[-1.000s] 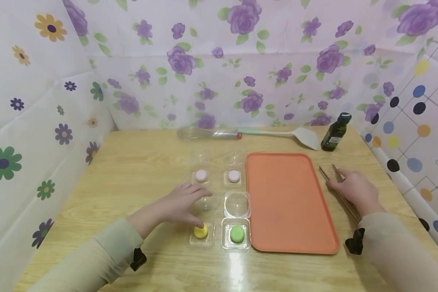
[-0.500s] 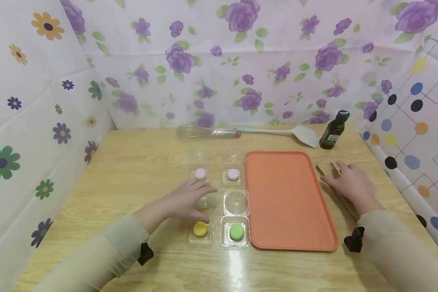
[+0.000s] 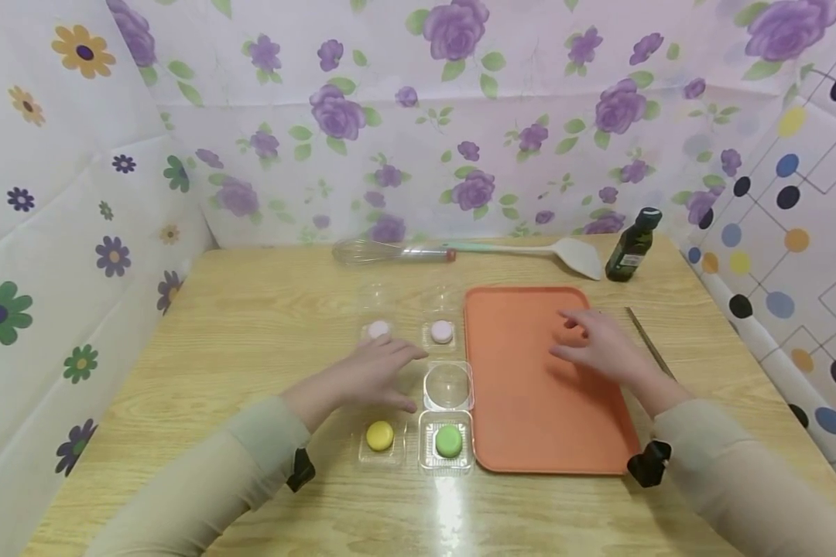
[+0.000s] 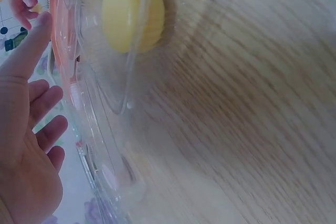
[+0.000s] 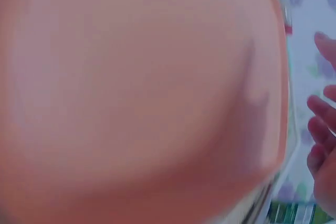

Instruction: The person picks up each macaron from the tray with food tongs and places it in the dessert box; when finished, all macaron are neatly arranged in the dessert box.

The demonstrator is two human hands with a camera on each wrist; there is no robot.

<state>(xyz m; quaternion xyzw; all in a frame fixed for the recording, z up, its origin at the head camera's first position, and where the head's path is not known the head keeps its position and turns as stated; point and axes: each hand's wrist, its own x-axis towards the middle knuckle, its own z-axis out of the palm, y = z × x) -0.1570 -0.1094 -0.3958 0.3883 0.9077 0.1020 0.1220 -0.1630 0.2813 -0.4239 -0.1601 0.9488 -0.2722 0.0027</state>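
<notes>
My left hand (image 3: pixel 379 374), fingers spread and holding nothing, hovers over the clear plastic boxes between a yellow macaron (image 3: pixel 379 435) and a pink macaron (image 3: pixel 378 330). The yellow one also shows in the left wrist view, in its clear box. Beside it, a green macaron (image 3: pixel 449 441) sits in an open clear box whose lid (image 3: pixel 448 386) lies folded back. Another pink macaron (image 3: pixel 442 332) is in a box behind. My right hand (image 3: pixel 599 348) is above the orange tray (image 3: pixel 543 418), fingers loosely bent around nothing. Metal tongs (image 3: pixel 649 340) lie right of the tray, partly hidden by that arm.
Along the back of the table lie a whisk (image 3: pixel 390 253) and a white spatula (image 3: pixel 574 255) with a pale green handle end. A dark bottle (image 3: pixel 632 245) stands at the back right. Patterned cloth walls (image 3: pixel 418 186) border the table.
My right hand has moved left, from the tongs to above the tray, leaving the tongs on the table. My left hand has shifted right and away from the yellow macaron.
</notes>
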